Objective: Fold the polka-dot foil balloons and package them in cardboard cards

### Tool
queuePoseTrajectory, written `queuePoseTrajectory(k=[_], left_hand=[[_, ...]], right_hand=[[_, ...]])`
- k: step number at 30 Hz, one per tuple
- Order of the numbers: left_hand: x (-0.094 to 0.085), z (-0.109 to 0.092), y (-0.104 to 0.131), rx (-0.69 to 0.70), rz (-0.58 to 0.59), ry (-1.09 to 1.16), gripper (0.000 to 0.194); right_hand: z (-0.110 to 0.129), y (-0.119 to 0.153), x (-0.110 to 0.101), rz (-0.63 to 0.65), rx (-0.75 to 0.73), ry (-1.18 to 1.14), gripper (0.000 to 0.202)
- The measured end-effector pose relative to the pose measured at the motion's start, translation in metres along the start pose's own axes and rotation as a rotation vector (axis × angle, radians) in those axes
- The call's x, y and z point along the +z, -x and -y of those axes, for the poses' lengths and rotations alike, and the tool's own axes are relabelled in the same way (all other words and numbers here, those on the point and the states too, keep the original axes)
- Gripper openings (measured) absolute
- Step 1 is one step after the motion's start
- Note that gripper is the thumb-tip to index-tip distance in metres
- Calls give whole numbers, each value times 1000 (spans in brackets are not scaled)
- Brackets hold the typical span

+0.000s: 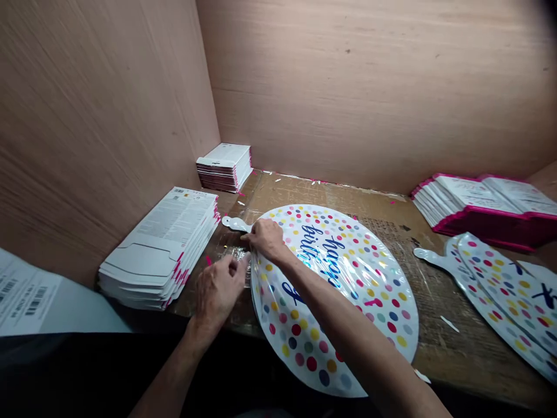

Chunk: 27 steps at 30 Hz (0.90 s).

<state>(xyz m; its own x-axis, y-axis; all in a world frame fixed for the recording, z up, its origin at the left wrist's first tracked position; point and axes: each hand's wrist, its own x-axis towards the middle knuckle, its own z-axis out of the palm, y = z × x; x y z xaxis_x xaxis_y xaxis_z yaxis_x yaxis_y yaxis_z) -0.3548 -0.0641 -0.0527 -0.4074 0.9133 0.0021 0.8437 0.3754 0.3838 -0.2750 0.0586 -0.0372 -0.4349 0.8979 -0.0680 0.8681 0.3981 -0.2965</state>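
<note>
A flat round foil balloon (pixel 300 337), white with coloured dots and blue "happy birthday" lettering, lies on the cardboard-covered surface. Its white tail (pixel 235 223) points left. The doubled left rim suggests more than one layer. My right hand (pixel 266 239) is closed at the balloon's upper left edge, beside the tail, with fingertips pinching there. Just left of that rim hovers my left hand (pixel 220 287), fingers curled and smeared by motion. Whether anything is in it I cannot make out. Shiny clear film (pixel 239 253) shows by its fingertips.
A stack of printed white cards (pixel 161 232) stands at left, a smaller card stack (pixel 224 165) behind it. Pink-edged packs (pixel 483 203) sit at back right, above more dotted balloons (pixel 491 278). Wooden panels (pixel 348 104) enclose the back and left. Paper scraps (pixel 449 324) lie about.
</note>
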Motion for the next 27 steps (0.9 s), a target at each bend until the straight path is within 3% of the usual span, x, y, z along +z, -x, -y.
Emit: queuePoseTrajectory(k=[2,4,8,15,21,24,27], left_hand=[[-5,-4,-15,51,-54,55,37],[-6,-12,-33,117,-6,28,35],[0,-23,-58,145,86,-159,37],[-1,-22,-72,220,29,-290,45],[4,-16,-81,184,187,-318,46],[0,-7,-75,147,163,-332,45],[-12,-12,-64,166,-41,-299,38]], right_hand=[[-13,2,5,3,51,-162,32],[-22,2,12,37,68,-308,35],[-32,5,24,40,107,-474,21],[-43,11,27,-58,126,-620,25],[-39,7,26,-175,116,-609,10],[-60,18,18,-339,179,-791,15],[-86,30,12,-393,236,-997,18]])
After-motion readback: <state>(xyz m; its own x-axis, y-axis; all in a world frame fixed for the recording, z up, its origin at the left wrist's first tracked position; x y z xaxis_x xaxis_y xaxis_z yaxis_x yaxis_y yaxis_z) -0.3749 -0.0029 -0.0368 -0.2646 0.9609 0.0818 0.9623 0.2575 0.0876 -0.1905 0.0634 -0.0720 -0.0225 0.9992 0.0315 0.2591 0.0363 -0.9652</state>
